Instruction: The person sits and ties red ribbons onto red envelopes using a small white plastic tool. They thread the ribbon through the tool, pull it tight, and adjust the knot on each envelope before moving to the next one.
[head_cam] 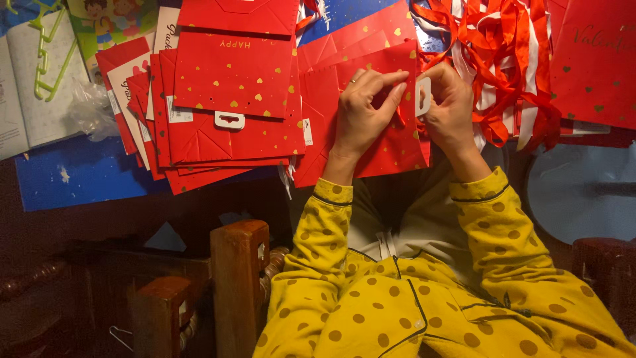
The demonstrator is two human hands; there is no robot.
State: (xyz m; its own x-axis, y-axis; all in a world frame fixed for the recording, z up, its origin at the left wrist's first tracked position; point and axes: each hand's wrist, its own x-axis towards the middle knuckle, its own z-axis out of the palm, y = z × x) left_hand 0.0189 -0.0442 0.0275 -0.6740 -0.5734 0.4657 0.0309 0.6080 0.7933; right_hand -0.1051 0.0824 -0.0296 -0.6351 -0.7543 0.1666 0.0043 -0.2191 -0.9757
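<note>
A flat red paper gift bag with gold hearts (391, 142) lies in front of me. My left hand (366, 109) presses on its upper part, fingers pinched at the bag's top edge around a bit of red ribbon. My right hand (449, 106) grips the same top edge beside a white plastic hang tab (424, 97). Both sleeves are yellow with brown dots.
A stack of flattened red bags (225, 106) lies to the left. A tangle of red and white ribbons (510, 66) lies to the right, more red bags (596, 59) beyond it. A green hanger (46, 53) rests on a book far left. A wooden chair frame (238, 285) stands below.
</note>
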